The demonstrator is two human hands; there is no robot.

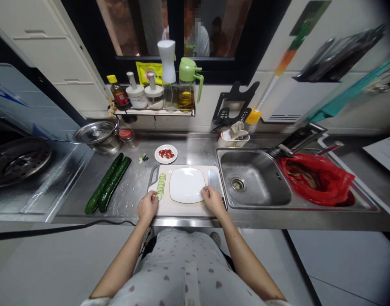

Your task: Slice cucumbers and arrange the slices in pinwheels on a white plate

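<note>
A white square plate (pixel 187 185) lies on the pale cutting board (pixel 169 209). Left of it, overlapping cucumber slices (pixel 161 183) form a row on the board. My left hand (pixel 148 207) is closed, its fingertips pinching a slice at the near end of that row. At the plate's right edge, my right hand (pixel 213 200) has its thumb and fingers drawn together; whether they grip the rim or something small is unclear. A knife (pixel 214 178) with a broad blade lies at the board's right side, its handle partly hidden by my right hand.
Two whole cucumbers (pixel 109 185) lie on the steel counter at left. A small plate of chopped red pieces (pixel 166 154) stands behind the board, beside cucumber ends (pixel 143 158). The sink (pixel 255 178) and a red bag (pixel 316 178) are at right. Seasoning bottles line a shelf (pixel 156 112).
</note>
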